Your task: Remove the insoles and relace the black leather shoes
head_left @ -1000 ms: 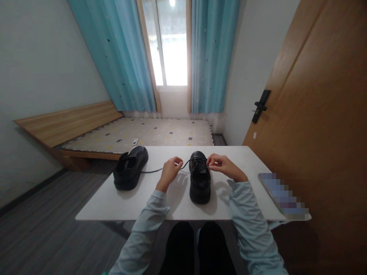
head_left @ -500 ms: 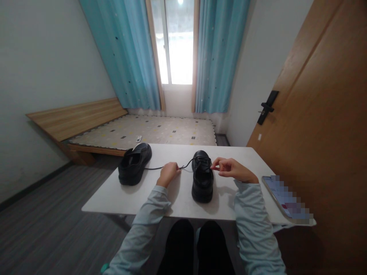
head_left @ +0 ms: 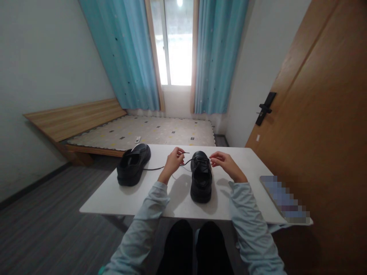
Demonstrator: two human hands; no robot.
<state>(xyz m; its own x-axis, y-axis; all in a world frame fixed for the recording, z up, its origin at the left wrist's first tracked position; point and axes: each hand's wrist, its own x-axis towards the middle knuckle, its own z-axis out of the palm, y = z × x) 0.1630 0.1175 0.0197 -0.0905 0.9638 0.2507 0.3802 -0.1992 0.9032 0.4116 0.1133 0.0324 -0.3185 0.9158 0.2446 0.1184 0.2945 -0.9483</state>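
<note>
A black lace-up shoe (head_left: pixel 201 187) stands on the white table in front of me, its toe pointing away. My left hand (head_left: pixel 173 161), left of it, pinches a black shoelace (head_left: pixel 185 153), whose tip sticks out past the fingers toward the shoe. More lace runs from this shoe behind the hand and on toward a second black shoe (head_left: pixel 126 176) at the table's left. My right hand (head_left: pixel 225 163) is close by the first shoe's right side, fingers bent and apart, with nothing visible in them. Whether its fingertips touch the shoe I cannot tell.
The white table (head_left: pixel 120 204) has a phone (head_left: pixel 283 198), partly pixelated, on its right side. A bed (head_left: pixel 160 131) with a small white object (head_left: pixel 138 139) on it stands beyond. The wooden door (head_left: pixel 318 114) is at the right. My knees are under the front edge.
My left hand has lifted and moved slightly away from me, with the lace tip now showing. My right hand's fingers have loosened from a pinch, and its wrist has shifted left.
</note>
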